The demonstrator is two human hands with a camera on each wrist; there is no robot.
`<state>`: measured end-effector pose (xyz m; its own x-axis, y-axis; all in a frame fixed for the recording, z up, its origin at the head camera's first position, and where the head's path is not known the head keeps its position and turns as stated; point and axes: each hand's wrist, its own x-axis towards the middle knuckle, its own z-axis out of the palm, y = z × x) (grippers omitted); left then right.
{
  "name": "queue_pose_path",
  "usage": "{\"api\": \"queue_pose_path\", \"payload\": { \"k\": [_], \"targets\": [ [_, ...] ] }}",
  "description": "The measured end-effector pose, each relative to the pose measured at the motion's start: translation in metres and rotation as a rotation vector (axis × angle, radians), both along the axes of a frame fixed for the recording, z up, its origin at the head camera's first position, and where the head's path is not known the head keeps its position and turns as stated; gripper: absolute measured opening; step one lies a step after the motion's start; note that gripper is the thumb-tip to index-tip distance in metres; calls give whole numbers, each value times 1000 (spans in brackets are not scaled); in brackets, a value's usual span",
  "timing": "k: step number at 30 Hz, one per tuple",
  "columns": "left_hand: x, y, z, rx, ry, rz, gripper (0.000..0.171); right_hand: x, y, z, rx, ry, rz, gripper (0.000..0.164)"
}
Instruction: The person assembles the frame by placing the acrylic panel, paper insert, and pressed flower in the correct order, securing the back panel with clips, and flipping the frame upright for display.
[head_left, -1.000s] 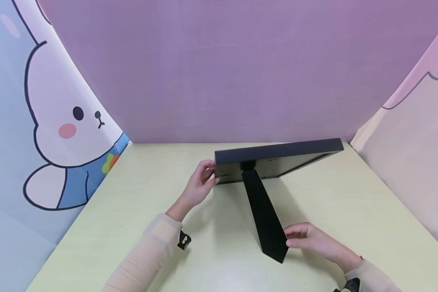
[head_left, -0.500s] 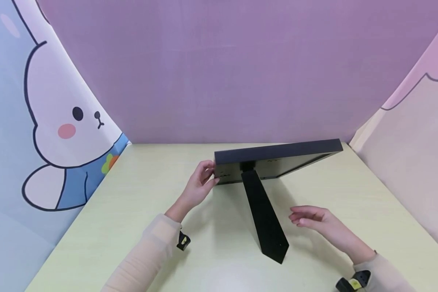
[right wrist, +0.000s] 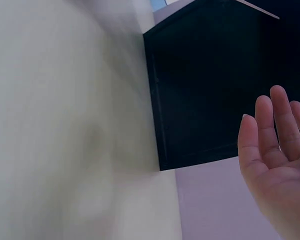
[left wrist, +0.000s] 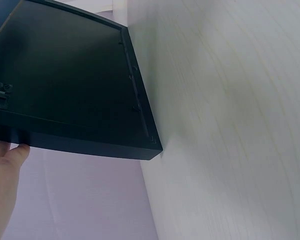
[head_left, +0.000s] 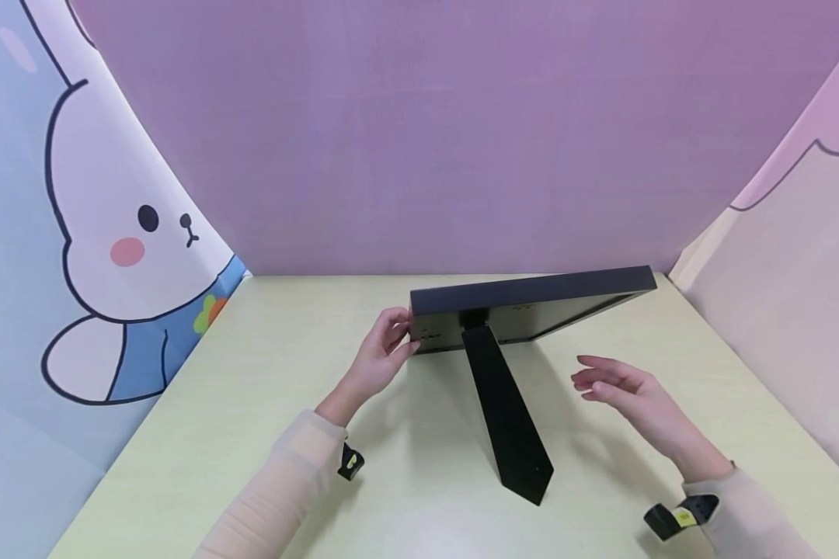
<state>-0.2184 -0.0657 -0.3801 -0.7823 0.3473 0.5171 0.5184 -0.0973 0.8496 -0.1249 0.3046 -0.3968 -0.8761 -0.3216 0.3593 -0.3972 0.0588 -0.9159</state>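
A black picture frame (head_left: 538,287) stands on the table, back towards me and tilted. From its back a black easel leg (head_left: 506,419) slants out towards me, its pointed end low in the head view. My left hand (head_left: 381,353) holds the frame's left edge between thumb and fingers; in the left wrist view, fingertips (left wrist: 22,150) meet the side of the frame. My right hand (head_left: 639,400) hovers to the right of the leg, fingers extended and loosely bent, with nothing in it. Behind that hand, the right wrist view shows the frame's dark back (right wrist: 205,90).
The table (head_left: 252,435) has a pale wood-grain top. A purple wall panel (head_left: 419,140) rises at its far edge. On the left is a panel with a cartoon rabbit (head_left: 133,202), and a pale pink panel (head_left: 797,310) closes the right side.
My right hand has let go of the leg's lower end and moved away to the right and farther back. My left hand, the frame and the leg have stayed in place.
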Motion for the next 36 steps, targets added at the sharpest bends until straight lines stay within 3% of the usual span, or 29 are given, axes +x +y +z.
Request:
{"api": "queue_pose_path", "payload": {
  "k": [5,10,14,19,26,33,36],
  "targets": [
    [0,-1,-1,-2,1,2,36,-7,2,7,-80,37,2,39],
    [1,-1,-1,-8,-20,3,37,-15,3,16,-318,49,126,41],
    [1,-2,-1,-10,-32,6,38,-19,3,24,-428,62,180,40],
    [1,-3,0,-17,-40,17,38,-21,2,32,-470,87,204,39],
    [0,-3,0,-26,-47,11,38,-22,2,36,-486,90,170,39],
    [-4,-6,-1,-103,-76,34,45,-22,-1,35,-479,95,81,36],
    [-4,-6,-2,-119,-69,35,44,-23,-2,34,-518,98,99,36]
  ]
}}
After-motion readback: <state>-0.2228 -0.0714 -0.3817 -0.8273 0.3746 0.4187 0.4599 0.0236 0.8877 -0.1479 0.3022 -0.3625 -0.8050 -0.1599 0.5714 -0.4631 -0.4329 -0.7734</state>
